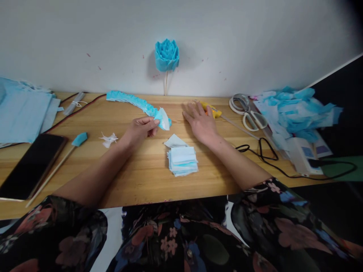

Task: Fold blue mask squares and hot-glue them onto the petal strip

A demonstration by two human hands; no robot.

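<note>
My left hand [141, 130] pinches a small blue-and-white piece of mask fabric [163, 119] between thumb and fingers, at the near end of a row of folded blue petals [130, 100] on the table. My right hand [202, 122] lies with its fingers spread next to a yellow glue gun [211, 109], partly covering it; whether it touches the gun I cannot tell. Between my forearms sits a stack of cut mask-fabric squares [183, 160], the top one turned askew. A finished blue fabric rose [167, 55] on a thin stick stands against the wall.
To the left lie blue face masks [24, 109], a black phone [32, 166], a stick with a blue tip [58, 168] and white scraps [109, 139]. On the right are scissors [252, 117], tape [238, 102], blue offcuts [300, 109], a white power strip [303, 155] and a looping black cord [263, 155].
</note>
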